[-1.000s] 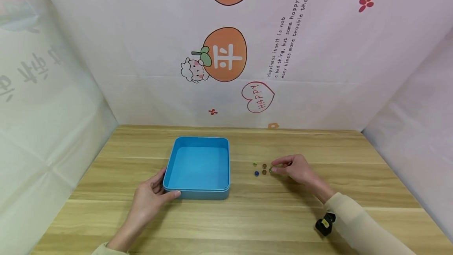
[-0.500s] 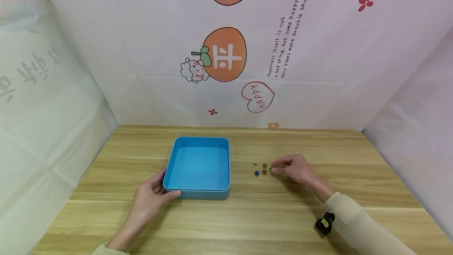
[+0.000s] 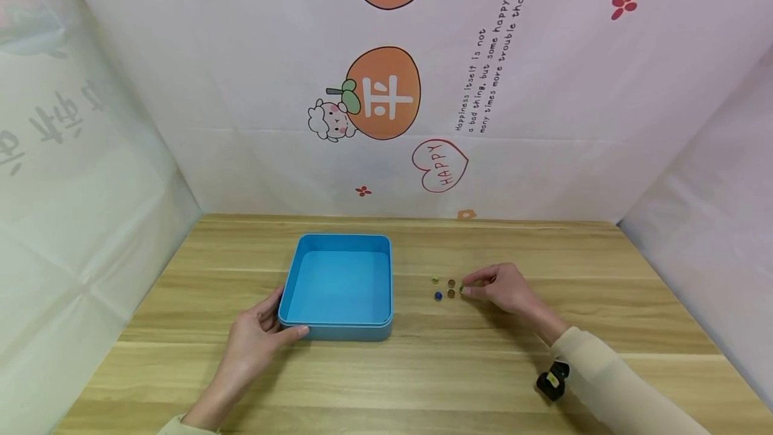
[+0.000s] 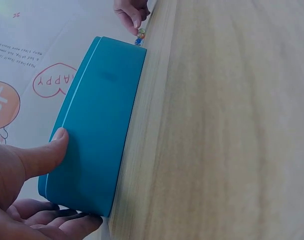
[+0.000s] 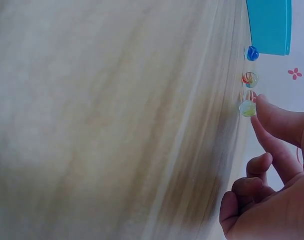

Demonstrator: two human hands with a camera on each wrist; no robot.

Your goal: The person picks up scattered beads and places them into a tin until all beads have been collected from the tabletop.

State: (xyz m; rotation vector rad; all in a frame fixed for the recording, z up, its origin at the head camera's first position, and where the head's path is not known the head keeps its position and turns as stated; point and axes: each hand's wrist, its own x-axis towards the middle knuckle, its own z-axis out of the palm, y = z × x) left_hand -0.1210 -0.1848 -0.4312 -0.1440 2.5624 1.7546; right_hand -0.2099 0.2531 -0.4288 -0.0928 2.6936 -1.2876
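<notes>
An open blue box sits on the wooden table, left of centre. My left hand grips its near left corner, the thumb on the front wall and the fingers at the left side. To the box's right, my right hand pinches a green marble between thumb and index finger, low at the table. Other marbles lie just left of those fingertips: a blue one, a yellow-green one and two brownish ones. In the right wrist view, one marble is clear with reddish swirls.
A printed white sheet rises behind the table's far edge, with white sheets on both sides. A black device is strapped at the right wrist. Bare wood shows in front of the box and marbles.
</notes>
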